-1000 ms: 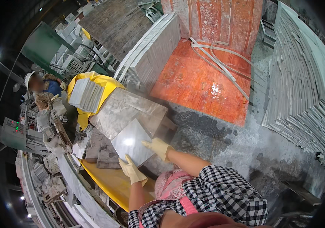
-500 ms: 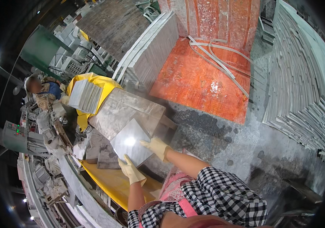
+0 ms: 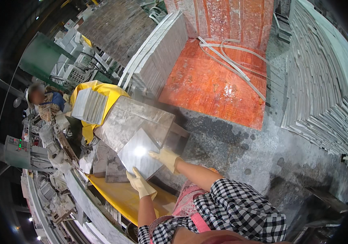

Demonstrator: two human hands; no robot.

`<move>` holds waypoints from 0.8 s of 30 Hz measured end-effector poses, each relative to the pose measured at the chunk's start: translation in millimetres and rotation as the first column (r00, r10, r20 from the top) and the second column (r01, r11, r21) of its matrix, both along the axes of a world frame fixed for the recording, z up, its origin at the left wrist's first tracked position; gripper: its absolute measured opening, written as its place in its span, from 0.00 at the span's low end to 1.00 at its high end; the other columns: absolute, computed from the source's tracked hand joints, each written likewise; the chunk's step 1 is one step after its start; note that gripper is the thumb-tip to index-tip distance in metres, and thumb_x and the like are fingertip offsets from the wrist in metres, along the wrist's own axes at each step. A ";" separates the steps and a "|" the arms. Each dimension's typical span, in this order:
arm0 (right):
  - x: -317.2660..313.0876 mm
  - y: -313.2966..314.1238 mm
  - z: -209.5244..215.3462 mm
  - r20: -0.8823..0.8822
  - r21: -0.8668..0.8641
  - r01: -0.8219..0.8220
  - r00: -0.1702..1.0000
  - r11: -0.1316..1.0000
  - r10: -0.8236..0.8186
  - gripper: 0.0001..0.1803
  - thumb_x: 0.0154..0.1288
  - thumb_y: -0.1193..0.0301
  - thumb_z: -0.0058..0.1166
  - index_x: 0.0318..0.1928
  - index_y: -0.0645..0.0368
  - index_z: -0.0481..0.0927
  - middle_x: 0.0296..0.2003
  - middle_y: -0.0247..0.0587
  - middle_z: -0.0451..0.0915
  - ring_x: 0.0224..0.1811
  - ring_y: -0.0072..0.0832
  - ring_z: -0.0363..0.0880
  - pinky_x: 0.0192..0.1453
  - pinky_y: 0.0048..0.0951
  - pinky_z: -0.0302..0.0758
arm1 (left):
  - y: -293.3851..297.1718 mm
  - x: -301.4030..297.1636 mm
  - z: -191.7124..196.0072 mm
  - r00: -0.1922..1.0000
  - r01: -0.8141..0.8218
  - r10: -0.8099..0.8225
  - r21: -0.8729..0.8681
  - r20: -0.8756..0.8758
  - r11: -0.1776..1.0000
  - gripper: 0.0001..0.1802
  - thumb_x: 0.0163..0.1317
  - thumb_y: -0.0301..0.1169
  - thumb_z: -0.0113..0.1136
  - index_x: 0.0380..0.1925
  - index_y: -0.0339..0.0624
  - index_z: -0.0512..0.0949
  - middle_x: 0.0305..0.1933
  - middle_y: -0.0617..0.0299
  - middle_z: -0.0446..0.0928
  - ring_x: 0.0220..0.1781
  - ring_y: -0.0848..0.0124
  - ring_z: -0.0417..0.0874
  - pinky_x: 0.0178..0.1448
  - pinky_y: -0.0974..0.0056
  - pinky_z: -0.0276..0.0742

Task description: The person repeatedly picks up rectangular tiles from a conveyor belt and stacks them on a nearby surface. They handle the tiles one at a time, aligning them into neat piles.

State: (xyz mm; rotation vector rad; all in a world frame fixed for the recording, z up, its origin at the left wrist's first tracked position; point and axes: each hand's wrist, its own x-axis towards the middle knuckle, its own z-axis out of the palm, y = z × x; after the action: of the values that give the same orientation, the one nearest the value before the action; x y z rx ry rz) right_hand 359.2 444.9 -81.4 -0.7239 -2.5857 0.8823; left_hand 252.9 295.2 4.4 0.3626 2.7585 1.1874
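Observation:
A square, pale grey polished stone tile [image 3: 132, 159] is tilted in front of me, a bright lamp reflection on its face. My left hand [image 3: 142, 186], in a cream rubber glove, grips its near lower edge with the thumb over the top. My right hand [image 3: 167, 159], gloved the same way, holds the right edge, fingertips on the face. What the fingers do underneath is hidden. Beyond the tile lies a worn grey-brown work surface [image 3: 131, 114]. A stack of similar tiles [image 3: 89, 106] stands on yellow sheeting [image 3: 113, 92] at its far left end.
Left runs a machine line [image 3: 80, 191] with a green control box [image 3: 15, 151]; a co-worker [image 3: 52, 103] is beside it. Yellow sheeting [image 3: 117, 193] hangs near my left forearm. An orange-red board [image 3: 214, 85] with pale straps and tall slab stacks [image 3: 320, 85] stand ahead and right.
Both hands keep their hold on the tile, which stays in nearly the same position. The view has shifted slightly, so the surroundings sit a little differently.

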 end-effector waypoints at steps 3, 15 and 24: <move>-8.6 0.4 -30.1 0.038 -0.221 -0.072 0.996 0.973 0.082 0.49 0.49 0.54 0.75 0.72 0.51 0.69 0.56 0.22 0.83 0.39 0.22 0.87 0.40 0.23 0.80 | 1.4 2.9 3.5 1.000 -0.004 0.004 -0.008 0.006 1.000 0.39 0.76 0.50 0.55 0.72 0.25 0.63 0.73 0.34 0.67 0.73 0.46 0.71 0.76 0.54 0.65; -16.2 0.0 -18.4 -0.042 0.048 0.081 0.996 0.996 -0.079 0.42 0.60 0.51 0.67 0.74 0.36 0.65 0.39 0.22 0.80 0.34 0.16 0.84 0.37 0.22 0.78 | -4.3 -9.5 -9.4 0.999 0.023 -0.025 -0.061 -0.030 0.998 0.41 0.76 0.53 0.53 0.72 0.25 0.63 0.74 0.33 0.66 0.75 0.44 0.68 0.77 0.51 0.65; 9.8 5.8 65.8 0.103 -0.638 0.225 0.973 0.736 -0.209 0.24 0.72 0.45 0.58 0.50 0.50 0.86 0.21 0.34 0.73 0.23 0.30 0.75 0.32 0.34 0.75 | -4.5 -7.0 -10.5 0.999 0.033 -0.033 0.012 0.002 0.999 0.40 0.76 0.51 0.54 0.72 0.25 0.62 0.74 0.34 0.66 0.74 0.45 0.70 0.76 0.53 0.66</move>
State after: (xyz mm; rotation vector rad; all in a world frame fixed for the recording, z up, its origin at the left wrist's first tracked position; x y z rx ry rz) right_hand 369.0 450.7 -15.6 -1.1895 -2.1128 1.7210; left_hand 245.9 290.7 -6.2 0.4058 2.7340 1.1971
